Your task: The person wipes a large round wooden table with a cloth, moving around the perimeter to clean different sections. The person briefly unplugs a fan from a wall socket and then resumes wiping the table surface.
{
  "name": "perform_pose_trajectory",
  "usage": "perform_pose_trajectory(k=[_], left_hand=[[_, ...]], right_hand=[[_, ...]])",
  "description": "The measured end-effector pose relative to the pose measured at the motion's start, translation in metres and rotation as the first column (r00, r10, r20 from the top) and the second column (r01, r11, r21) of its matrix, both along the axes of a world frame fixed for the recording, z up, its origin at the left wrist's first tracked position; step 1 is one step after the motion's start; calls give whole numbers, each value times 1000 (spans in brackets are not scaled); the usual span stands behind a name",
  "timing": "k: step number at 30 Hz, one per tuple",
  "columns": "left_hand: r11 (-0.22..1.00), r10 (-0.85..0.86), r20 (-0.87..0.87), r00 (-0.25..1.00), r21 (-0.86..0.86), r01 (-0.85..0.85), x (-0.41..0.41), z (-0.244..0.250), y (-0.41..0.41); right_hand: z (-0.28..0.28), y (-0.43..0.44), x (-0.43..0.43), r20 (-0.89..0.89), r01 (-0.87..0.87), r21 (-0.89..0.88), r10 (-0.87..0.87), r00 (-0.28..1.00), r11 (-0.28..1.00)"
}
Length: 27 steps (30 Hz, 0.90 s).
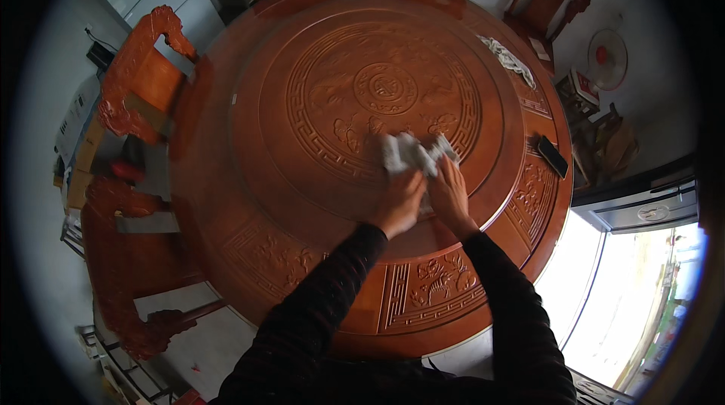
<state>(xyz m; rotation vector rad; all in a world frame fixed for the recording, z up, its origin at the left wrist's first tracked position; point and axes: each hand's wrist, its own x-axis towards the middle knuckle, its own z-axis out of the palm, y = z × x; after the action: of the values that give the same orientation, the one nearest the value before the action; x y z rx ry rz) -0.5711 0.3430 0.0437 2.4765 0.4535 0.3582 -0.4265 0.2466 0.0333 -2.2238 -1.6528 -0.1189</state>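
A pale grey cloth (412, 154) is bunched on the raised centre disc of a round carved wooden table (340, 224). My left hand (401, 204) grips the cloth's near side, slightly blurred. Close beside it on the right, my right hand (451, 192) lies over the cloth's right part with fingers pointing away from me; whether they close on it I cannot tell. The cloth and hands cover part of the carved key-pattern ring and hide what lies beneath.
Another crumpled cloth (510, 59) lies towards the table's upper right. A black phone (553, 157) rests near the right edge. A small white piece (234, 99) sits at the left. Carved wooden chairs (150, 76) stand around, with a fan (607, 59) beyond on the right.
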Motion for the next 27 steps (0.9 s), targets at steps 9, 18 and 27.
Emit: perform_pose_trajectory(k=[9,18,27], left_hand=[[986,-162,-161,974,20,167,-166,6,-66],[879,399,-98,912,325,-350,-155,-13,158],[989,-6,100,995,145,-9,-8,12,16]], right_hand=[[19,-58,-110,-119,-378,-226,360,925,898],[4,209,-99,114,-316,-97,326,939,944],[-2,40,40,54,-17,-54,20,998,998]])
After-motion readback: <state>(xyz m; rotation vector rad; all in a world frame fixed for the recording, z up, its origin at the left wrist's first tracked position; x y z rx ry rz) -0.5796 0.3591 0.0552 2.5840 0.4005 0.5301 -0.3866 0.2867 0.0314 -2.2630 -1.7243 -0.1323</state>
